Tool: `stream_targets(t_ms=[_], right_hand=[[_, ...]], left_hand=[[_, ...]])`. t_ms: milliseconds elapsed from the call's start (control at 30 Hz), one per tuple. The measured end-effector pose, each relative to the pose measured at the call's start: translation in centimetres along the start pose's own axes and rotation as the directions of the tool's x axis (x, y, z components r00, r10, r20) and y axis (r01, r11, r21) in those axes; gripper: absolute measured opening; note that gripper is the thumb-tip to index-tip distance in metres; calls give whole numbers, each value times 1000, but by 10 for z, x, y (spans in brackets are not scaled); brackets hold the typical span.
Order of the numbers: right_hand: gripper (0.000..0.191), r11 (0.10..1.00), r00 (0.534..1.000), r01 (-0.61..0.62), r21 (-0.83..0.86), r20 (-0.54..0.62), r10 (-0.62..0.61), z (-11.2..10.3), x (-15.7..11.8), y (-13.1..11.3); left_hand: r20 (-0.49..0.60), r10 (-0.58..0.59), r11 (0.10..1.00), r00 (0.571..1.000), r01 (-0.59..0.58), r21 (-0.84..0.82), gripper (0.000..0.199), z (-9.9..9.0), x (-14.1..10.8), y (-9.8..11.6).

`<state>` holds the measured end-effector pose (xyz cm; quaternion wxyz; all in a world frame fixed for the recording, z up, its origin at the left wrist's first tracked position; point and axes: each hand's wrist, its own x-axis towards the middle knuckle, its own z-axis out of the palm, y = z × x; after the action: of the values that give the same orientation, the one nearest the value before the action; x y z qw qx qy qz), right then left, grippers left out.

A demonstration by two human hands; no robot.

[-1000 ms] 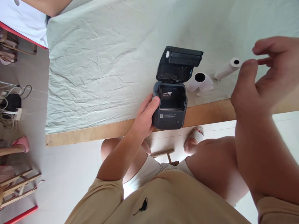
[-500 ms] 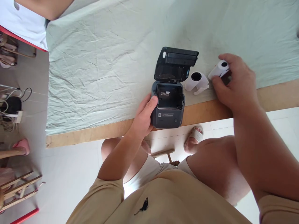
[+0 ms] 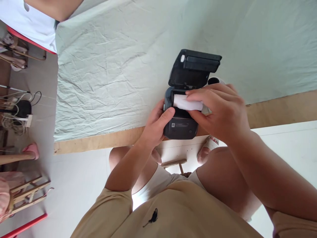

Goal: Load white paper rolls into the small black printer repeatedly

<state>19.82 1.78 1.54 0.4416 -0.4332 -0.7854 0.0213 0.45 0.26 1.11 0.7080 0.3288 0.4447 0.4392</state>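
A dark portable label printer [image 3: 181, 129] sits at the table's front edge with its lid [image 3: 196, 67] raised. My left hand [image 3: 158, 124] grips the printer's left side, thumb on top near the paper bay. Between the thumb and fingers of my right hand [image 3: 220, 107] is a white paper roll [image 3: 187, 103], lying sideways at the mouth of the bay. Its left end is inside the bay's outline; whether it is seated I cannot tell. Behind my right hand a second paper roll [image 3: 213, 80] stands on the cloth, mostly hidden.
A wrinkled pale green cloth [image 3: 111, 72] covers the table, whose wooden edge [image 3: 99, 140] runs along the front. Another person's arm [image 3: 55, 8] rests at the far left corner. Cables [image 3: 16, 115] and a wooden stool [image 3: 29, 193] are on the floor at left.
My right hand has picked up the farther paper roll from the cloth and brought it left to the printer's open bay. The left hand keeps its hold on the printer.
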Motion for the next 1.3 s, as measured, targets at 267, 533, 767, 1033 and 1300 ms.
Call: stream_targets(t_ms=[267,533,767,1033,1300], right_hand=[[22,996,994,89,-20,-61,-90,-3,-2,-3],[14,981,988,98,165,-133,-77,-5,-8,-8],[50,984,984,-134,118,-103,146,-10,-6,12],[24,879,936,-316,358,-30,349,-18,-6,-8],[54,722,771,-626,295,374,516,-10,-10,0]], left_hand=[[32,69,998,997,-69,2,63,-6,4,-6],[76,117,984,990,-126,123,106,-16,7,-13],[113,119,967,986,-141,212,110,-20,5,-12],[94,84,982,992,-98,163,115,-17,3,-9],[57,44,993,997,-50,105,87,-13,3,-6]])
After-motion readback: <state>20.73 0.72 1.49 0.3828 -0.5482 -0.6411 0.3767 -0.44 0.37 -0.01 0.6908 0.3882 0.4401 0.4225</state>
